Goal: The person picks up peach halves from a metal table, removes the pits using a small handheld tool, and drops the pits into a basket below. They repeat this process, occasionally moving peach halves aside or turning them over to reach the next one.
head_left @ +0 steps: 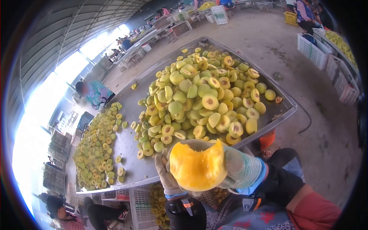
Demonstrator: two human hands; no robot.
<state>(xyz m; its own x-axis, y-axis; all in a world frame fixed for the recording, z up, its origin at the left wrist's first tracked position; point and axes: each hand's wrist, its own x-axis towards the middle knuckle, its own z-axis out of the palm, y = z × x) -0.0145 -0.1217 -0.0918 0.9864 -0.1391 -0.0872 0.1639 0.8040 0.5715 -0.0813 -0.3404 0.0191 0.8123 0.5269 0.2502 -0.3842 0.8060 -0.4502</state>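
Close to the camera is a large yellow-orange peach piece (197, 166) with wet, smooth flesh and a notch in its upper edge. My right hand (239, 166), in a pale glove with a green-striped cuff, grips its right side. Against the left side is my left hand (168, 177), also gloved, its fingers curved around the edge; the piece hides part of both hands. Just beyond lies a heap of halved yellow-green peaches (207, 101), many with brown pit centres showing, on a metal table (149, 174).
A second heap of peach halves (96, 147) covers the table's left part, where a co-worker (96, 94) leans in. Below the near edge stands a white crate (142, 209). Another person (61, 212) sits lower left. White crates (312, 50) stand at right.
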